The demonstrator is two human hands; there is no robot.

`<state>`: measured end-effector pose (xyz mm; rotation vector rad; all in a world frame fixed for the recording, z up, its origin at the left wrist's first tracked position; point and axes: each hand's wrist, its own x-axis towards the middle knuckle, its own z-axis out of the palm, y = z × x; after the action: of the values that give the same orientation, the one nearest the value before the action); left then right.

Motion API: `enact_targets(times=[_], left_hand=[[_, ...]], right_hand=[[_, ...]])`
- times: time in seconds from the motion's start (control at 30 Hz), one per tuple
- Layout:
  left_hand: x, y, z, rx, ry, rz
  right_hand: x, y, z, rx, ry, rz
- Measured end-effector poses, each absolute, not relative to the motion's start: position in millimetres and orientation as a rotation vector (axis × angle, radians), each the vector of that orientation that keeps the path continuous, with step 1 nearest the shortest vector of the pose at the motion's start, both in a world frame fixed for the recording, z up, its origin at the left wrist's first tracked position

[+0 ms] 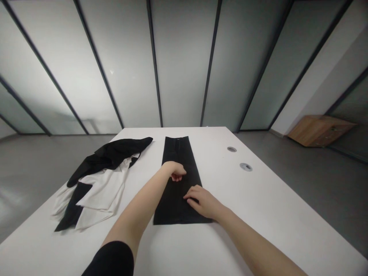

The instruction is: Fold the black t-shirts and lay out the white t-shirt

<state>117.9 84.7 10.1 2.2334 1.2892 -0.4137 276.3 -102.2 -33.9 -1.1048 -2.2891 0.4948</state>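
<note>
Both hands are over the black folded garment [181, 209] on the white table [276, 214], apart: the left hand [174, 170] curled, the right hand [201, 199] loosely bent. Whether either grips it, I cannot tell.

Single head-worn view, facing forward and down over both hands [202, 201].

Frosted-glass panels [54, 34] glow softly at left, dimmer at right; faint glare marks the floor [13, 195]; wide-angle distortion stretches the edges.
</note>
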Motion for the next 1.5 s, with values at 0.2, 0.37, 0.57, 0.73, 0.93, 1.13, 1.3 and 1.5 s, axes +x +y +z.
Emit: enact_targets(times=[0.2, 0.37, 0.57, 0.73, 0.93, 1.13, 1.3, 1.5], left_hand=[[107.9, 107.1, 4.6, 2.523, 1.499, 0.110], [79.1, 90.4, -15.5, 2.640, 1.461, 0.308], [24.6, 32.5, -43.2, 2.769, 1.120, 0.530], [-4.8, -30.8, -50.7, 2.750, 1.090, 0.488], [-7.4, -92.0, -28.2, 2.680, 1.092, 0.369], [7.8, -85.6, 3.2, 2.536, 0.936, 0.371], [18.0, -31.5, -15.9, 2.589, 1.334, 0.559], [15.7, -7.6, -33.0, 2.629, 1.422, 0.469]], right_hand=[[275.3, -101.1, -32.5, -1.091, -2.289, 0.512], [275.6, -101.2, -32.8, -1.079, -2.301, 0.510], [273.5, -106.6, -24.2, -1.137, -2.302, 0.611], [266.7, -121.1, -13.5, -1.173, -2.254, 1.086], [266.8, -135.4, -10.7, -0.989, -1.748, 2.363], [266.9, -123.1, -16.3, -1.094, -1.887, 1.502], [274.7, -101.6, -40.5, -1.167, -2.178, 0.542], [274.9, -100.9, -37.2, -1.366, -2.339, 0.353]])
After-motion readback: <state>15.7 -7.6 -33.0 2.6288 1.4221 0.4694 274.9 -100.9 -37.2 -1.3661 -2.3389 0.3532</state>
